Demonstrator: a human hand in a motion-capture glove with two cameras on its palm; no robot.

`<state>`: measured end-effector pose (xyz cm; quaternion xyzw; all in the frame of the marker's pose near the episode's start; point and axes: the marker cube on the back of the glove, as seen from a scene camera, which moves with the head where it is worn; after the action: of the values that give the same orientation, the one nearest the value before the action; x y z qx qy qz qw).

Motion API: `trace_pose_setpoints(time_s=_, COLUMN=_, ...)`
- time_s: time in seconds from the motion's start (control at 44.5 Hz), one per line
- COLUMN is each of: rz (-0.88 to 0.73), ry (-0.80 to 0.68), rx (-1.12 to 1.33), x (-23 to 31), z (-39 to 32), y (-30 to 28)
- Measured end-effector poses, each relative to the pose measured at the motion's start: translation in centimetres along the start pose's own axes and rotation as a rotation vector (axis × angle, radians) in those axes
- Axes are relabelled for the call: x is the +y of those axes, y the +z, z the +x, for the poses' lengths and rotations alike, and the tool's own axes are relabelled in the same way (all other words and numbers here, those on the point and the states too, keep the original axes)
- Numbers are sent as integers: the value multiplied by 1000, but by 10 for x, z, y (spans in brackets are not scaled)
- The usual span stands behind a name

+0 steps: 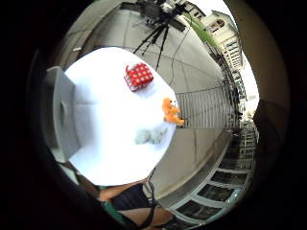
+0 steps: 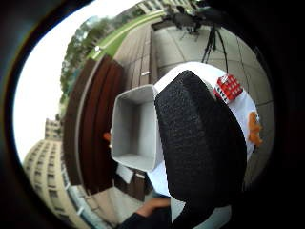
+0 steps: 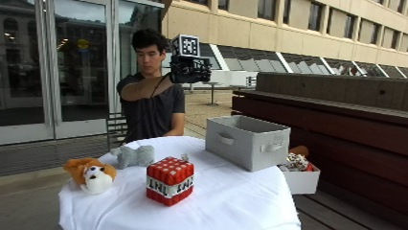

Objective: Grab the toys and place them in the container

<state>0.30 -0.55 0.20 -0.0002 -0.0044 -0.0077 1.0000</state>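
Sitting at a round table with a white cloth [image 3: 236, 201], a person holds the gloved right hand [image 3: 189, 69] high in the air, well above the toys. I cannot tell if its fingers are straight or curled, and no toy shows in it. A red TNT block toy [image 3: 169, 180] stands near the front of the table. An orange and white plush dog [image 3: 90, 175] lies at one edge, with a grey plush animal [image 3: 132, 155] near it. The grey fabric container [image 3: 247, 141] stands on the far side of the table.
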Motion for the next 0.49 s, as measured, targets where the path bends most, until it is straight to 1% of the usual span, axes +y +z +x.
trace_pose_setpoints(time_s=0.157, rz=15, ry=13, rx=16, x=1, z=2, y=2)
trace_pose_setpoints(time_s=0.315, rz=-9, ry=18, rx=31, x=5, z=8, y=3)
trace_pose_setpoints(time_s=0.494, rz=-1, ry=1, rx=38, x=9, z=36, y=6)
